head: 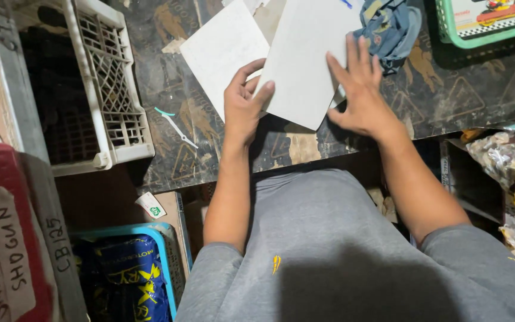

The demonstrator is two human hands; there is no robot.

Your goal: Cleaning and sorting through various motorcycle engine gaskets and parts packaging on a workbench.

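Observation:
A pale grey sheet of card [305, 56] lies tilted on the dark worktable [448, 98]. My left hand [242, 104] pinches its lower left edge between thumb and fingers. Flat on the sheet's right edge rests my right hand [362, 89], fingers spread. A second white sheet [222, 50] lies partly under the first, to the left.
A white plastic crate [105, 89] stands at the table's left end. A small white and green tool [174, 125] lies near it. Blue cloth [388, 27] and a green basket [490, 24] sit at the back right. Bags [514, 173] and boxes crowd below the table.

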